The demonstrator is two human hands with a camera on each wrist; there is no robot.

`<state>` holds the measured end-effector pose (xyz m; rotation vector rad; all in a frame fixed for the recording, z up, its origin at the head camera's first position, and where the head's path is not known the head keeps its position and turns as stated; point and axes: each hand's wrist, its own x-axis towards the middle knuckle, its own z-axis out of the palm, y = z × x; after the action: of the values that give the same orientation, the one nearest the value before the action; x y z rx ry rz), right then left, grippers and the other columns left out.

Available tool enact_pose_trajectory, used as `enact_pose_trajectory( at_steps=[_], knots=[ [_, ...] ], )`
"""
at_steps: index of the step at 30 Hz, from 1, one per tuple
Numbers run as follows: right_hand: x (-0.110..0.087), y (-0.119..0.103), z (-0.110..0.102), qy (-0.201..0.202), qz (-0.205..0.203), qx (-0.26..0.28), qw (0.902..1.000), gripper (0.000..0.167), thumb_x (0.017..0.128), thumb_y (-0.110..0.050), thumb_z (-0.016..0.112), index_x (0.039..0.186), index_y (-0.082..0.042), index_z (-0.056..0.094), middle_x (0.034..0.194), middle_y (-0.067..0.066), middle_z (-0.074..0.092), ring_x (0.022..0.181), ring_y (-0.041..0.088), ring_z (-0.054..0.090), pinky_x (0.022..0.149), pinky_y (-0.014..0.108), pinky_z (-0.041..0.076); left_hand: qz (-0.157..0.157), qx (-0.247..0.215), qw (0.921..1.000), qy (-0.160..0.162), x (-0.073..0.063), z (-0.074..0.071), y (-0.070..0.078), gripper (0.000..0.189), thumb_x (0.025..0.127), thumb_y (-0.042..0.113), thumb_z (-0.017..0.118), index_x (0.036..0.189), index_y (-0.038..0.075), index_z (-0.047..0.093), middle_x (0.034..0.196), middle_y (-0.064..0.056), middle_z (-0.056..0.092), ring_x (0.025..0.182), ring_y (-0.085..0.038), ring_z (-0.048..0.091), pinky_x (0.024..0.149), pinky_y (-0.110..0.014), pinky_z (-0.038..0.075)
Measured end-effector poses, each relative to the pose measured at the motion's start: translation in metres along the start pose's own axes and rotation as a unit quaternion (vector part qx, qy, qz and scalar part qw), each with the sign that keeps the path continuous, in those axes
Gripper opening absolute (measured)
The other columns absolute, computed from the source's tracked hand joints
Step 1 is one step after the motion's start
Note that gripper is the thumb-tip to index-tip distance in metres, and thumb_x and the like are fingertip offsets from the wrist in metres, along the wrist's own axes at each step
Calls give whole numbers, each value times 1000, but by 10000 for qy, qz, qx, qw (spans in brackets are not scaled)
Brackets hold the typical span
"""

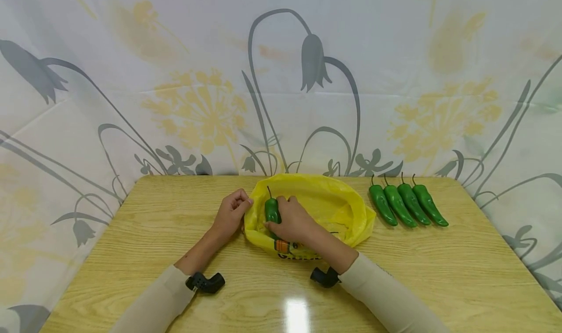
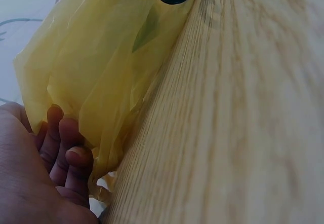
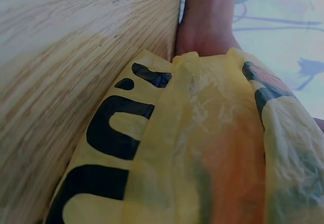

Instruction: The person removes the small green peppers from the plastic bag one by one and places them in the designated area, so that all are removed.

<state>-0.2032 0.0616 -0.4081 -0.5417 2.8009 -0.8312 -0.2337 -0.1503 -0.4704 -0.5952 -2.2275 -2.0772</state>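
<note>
A yellow plastic bag with dark print lies on the table, its mouth spread open upward. My left hand is at the bag's left rim, thumb and fingers pinching the plastic; the left wrist view shows the curled fingers against the thin film. Inside the bag, my right hand grips a long green chili pepper, its stem pointing up near the left wall. Bag plastic fills much of the right wrist view and hides the right hand's fingers there.
Several green chili peppers lie side by side in a row right of the bag, stems toward the back. The wooden table meets a flower-patterned cloth at its far edge. Each sleeve carries a black wrist device.
</note>
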Motion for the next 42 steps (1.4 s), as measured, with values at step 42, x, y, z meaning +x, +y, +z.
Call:
enact_pose_trajectory(
  at_steps=[42],
  knots=[
    [-17, 2, -20, 59, 156, 53, 9998, 71, 88, -25, 78, 147, 5, 51, 118, 19, 60, 84, 23, 58, 68, 33, 54, 222, -40, 9997, -38, 0, 0, 0, 23, 108, 4, 54, 88, -7, 52, 56, -25, 39, 37, -25, 40, 38, -30, 44]
  ],
)
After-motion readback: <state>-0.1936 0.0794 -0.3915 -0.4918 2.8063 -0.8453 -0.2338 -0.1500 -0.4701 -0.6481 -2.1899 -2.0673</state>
